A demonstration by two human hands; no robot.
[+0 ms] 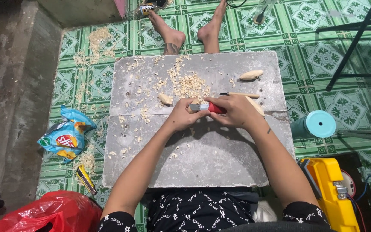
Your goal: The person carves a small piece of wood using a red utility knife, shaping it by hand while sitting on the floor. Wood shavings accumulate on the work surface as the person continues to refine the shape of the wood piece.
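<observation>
At the centre of the frame both hands meet over a grey slab surface (220, 167) laid across the person's lap; the right hand (236, 111) is closed around a red-handled knife (209, 107), its short blade pointing toward the left of the frame; the left hand (182, 117) is curled shut around a small pale piece of wood (190, 108), mostly hidden by the fingers, which it seems to brace against the blade so the cut stays controlled. Both forearms run up from the lower edge and converge, wrists low and close to the slab, apparently for steadiness. Pale wood shavings (187, 85) lie heaped just above the hands, where cuttings would fall; a carved wooden piece (251, 75) rests toward the upper right of the slab, another small piece (165, 99) sits just left of the hands, and a thin wooden-handled tool (240, 95) lies just above the right hand, within easy reach. A snack bag (66, 138) lies on the green tiled floor (323, 47) at left; a teal cylindrical container (316, 125) stands at right.
</observation>
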